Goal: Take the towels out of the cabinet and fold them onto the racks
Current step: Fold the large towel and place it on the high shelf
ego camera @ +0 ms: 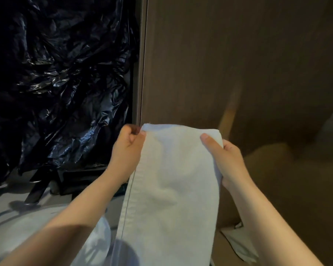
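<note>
Held up before the brown panel (pixel 229 64): white towel (pixel 171 179), hanging long. Left hand (pixel 127 150) pinching the hemmed top corner, right hand (pixel 225 160) clamping the opposite edge, probably to keep it taut and square for folding. No rack visible.

floor (pixel 12 210): pale, lower left | on it: dark metal stand legs (pixel 37 191), far left, below crumpled black plastic sheeting (pixel 62 73)
</note>
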Tool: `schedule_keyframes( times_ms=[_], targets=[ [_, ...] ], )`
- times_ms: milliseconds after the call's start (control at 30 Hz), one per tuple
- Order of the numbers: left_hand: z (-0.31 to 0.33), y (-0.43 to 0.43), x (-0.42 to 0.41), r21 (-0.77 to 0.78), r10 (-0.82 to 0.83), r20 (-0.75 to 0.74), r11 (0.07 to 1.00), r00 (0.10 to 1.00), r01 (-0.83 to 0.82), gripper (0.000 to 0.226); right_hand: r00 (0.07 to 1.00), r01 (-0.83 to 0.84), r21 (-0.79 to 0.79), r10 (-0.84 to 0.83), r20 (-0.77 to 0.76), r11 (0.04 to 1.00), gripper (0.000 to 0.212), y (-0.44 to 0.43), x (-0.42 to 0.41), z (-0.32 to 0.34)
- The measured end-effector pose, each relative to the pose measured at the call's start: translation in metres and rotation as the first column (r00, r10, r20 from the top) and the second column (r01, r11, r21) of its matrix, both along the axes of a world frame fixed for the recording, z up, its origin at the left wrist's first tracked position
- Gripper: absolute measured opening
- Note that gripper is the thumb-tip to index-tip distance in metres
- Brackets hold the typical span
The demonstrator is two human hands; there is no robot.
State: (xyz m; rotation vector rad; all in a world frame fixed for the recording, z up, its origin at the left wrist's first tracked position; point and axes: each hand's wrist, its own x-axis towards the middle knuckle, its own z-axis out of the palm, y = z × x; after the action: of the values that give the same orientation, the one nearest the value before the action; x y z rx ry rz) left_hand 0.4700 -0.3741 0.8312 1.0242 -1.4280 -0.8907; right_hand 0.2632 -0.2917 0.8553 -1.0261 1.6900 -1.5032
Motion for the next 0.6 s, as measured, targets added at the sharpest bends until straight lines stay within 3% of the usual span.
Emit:
schedule_keyframes(
  times_ms=[200,333,500,600],
  targets=[
    [-0.067,-0.023,-0.030,0.072,0.018,-0.002,0.997,1.000,-0.018,0.016,0.993,0.118,0.048,-0.118,-0.001,0.992,0.043,-0.026,-0.019,-0.066],
    [-0.077,-0.040,-0.049,0.095,-0.025,0.013,0.995,1.000,0.023,0.002,0.990,0.137,0.038,-0.137,-0.015,0.990,0.043,-0.041,-0.035,-0.086],
    [-0.091,-0.044,-0.073,0.008,-0.025,0.058,1.000,0.998,0.025,0.003,0.989,0.131,0.105,-0.136,0.050,0.986,0.039,-0.044,-0.057,-0.118],
    [-0.105,-0.036,-0.089,-0.115,-0.102,0.092,0.987,0.991,0.112,0.009,0.973,0.062,0.129,-0.089,0.213,0.990,0.044,-0.027,-0.074,-0.148]
  ],
)
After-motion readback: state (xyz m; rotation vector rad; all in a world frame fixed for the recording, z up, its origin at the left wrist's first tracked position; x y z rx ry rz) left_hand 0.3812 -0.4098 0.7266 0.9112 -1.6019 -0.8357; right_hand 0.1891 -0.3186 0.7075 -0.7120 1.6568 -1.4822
